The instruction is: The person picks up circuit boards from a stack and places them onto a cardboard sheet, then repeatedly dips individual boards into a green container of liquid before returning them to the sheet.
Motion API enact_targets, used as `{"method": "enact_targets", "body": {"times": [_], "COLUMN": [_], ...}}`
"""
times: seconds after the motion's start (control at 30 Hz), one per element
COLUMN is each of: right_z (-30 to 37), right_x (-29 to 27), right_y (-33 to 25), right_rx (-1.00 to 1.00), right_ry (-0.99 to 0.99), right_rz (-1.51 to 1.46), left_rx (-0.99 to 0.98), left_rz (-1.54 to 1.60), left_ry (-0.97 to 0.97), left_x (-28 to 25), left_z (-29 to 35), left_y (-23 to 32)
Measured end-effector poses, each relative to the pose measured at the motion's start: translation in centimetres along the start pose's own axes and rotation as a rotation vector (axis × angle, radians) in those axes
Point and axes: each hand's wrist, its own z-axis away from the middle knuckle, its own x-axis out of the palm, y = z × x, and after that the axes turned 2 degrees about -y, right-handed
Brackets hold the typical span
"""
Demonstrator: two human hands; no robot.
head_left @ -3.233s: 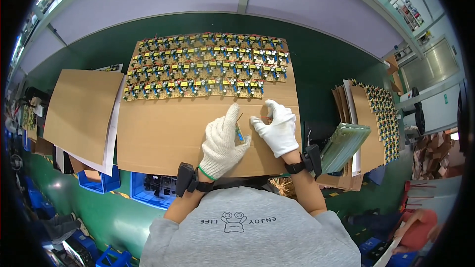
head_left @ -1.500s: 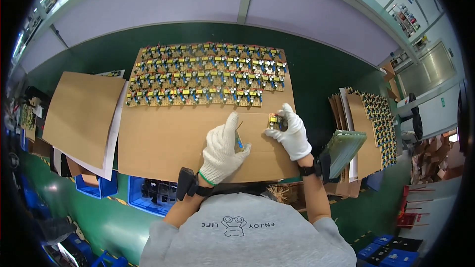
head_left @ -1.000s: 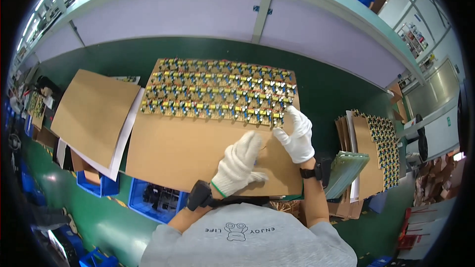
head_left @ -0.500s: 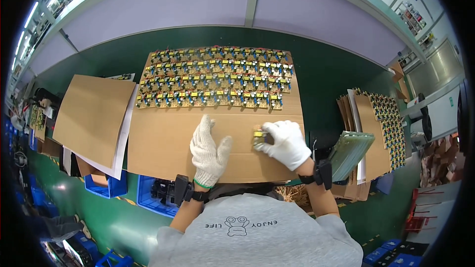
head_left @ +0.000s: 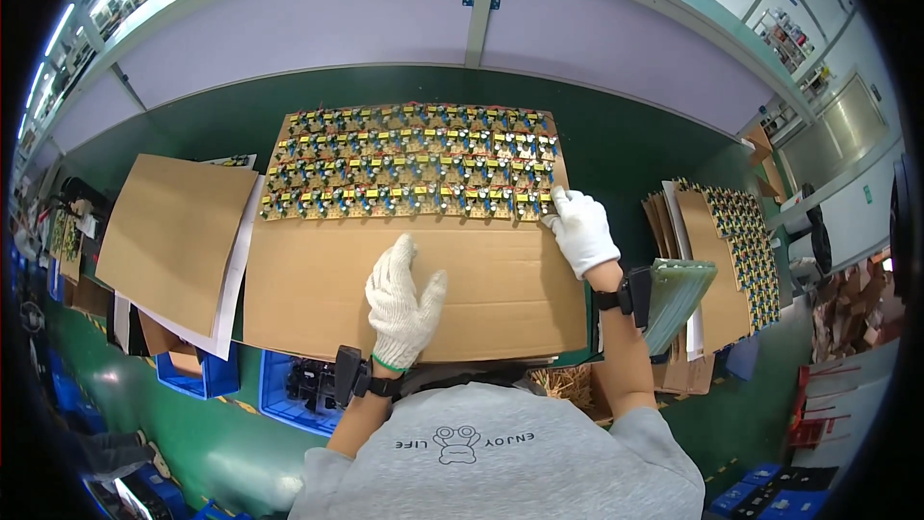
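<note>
Rows of small circuit boards (head_left: pixel 404 173) with blue, black and yellow parts lie side by side on a brown cardboard sheet (head_left: pixel 481 294). At the right end of the nearest row, my right hand (head_left: pixel 583 234) in a white glove has its thumb and fingers closed on the edge of a circuit board (head_left: pixel 532 206). The fingers partly cover that board. My left hand (head_left: pixel 404 302), in a knitted glove with a green cuff, is over the bare near half of the cardboard. Its thumb stands apart from the fingers, and it holds nothing.
More cardboard sheets (head_left: pixel 178 236) lie stacked at the left. To the right stand greenish translucent sheets (head_left: pixel 681 300) beside a cardboard stack carrying other circuit boards (head_left: pixel 746 250). A blue crate (head_left: pixel 279 395) with black parts sits below the table's front edge. Pale lilac panels (head_left: pixel 308 19) close off the far side.
My right hand has carried a circuit board from the near middle of the cardboard away and to the right, to the end of the nearest row. My left hand has hardly moved.
</note>
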Motion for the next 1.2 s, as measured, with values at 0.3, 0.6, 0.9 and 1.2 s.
{"method": "enact_targets", "body": {"times": [0.3, 0.6, 0.9, 1.2], "right_z": [0.9, 10.7, 24.6, 22.7], "right_x": [-1.2, -4.4, -4.5, -9.9], "right_y": [-0.7, 7.6, 28.8, 40.7], "right_rx": [0.202, 0.527, 1.274, 1.386], "right_ry": [-0.002, 0.452, 0.354, -0.309], "right_rz": [-0.112, -0.028, 0.242, 0.142], "left_rx": [-0.032, -0.136, 0.104, 0.090], "left_rz": [0.055, 0.242, -0.262, -0.357], "left_ry": [-0.041, -0.045, -0.068, -0.086], "left_x": [0.2, 1.3, 1.3, 1.3], "left_z": [-0.5, -0.1, -0.5, -0.4], "left_y": [0.2, 0.0, 0.6, 0.2]}}
